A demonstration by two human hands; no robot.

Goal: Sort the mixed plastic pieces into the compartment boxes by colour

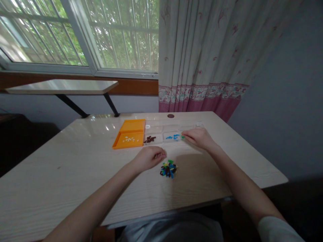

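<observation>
A pile of small mixed pieces (169, 169), blue, dark brown, green and yellow, lies on the table just in front of my left hand (150, 158). That hand's fingers are curled closed, and what they hold, if anything, is hidden. Farther off, my right hand (198, 137) reaches over the right part of a clear compartment tray (165, 140), its fingertips pinched together. Green (183, 136) shows right at those fingertips; I cannot tell whether it is gripped or lying in the tray. Other compartments hold blue pieces (173, 136) and brown pieces (150, 139).
Left of the clear tray stands an open orange case (117, 143) with small white pieces (130, 139) in its near half. A raised shelf (75, 87) on black supports stands at the back left. The table's near edge (161, 215) runs close to my body. A curtain (196, 67) hangs behind.
</observation>
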